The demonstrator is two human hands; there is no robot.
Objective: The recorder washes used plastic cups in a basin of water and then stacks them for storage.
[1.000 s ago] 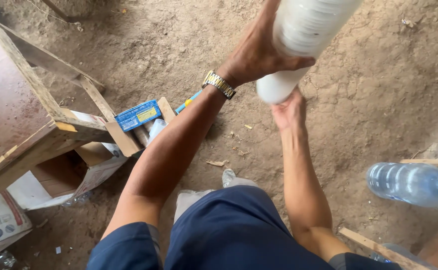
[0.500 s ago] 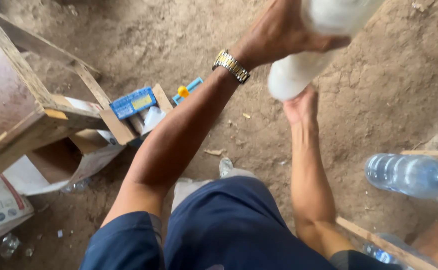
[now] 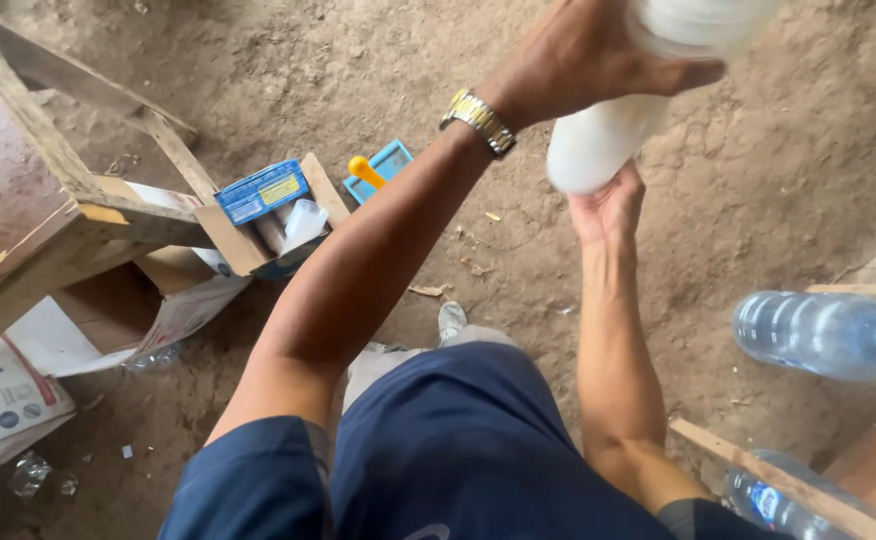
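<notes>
The long white plastic tube-shaped stack (image 3: 613,130) is being held up in the air, above the dirt floor (image 3: 758,180) and in front of the person. Its long side is running from the low round end near the middle of the view up and away to the top right, where it is going out of sight. The left hand (image 3: 583,55) is wrapping around the side of the stack higher up, with the thumb lying across it. The right hand (image 3: 608,205) is cupping the low end from below, fingers curled up on it. Both hands are touching it, the right one nearer the person. A gold metal watch (image 3: 478,120) is sitting on the left wrist. A clear plastic water bottle (image 3: 818,335) is lying well apart on the right, and an open cardboard box (image 3: 268,215) is lying on the left.
</notes>
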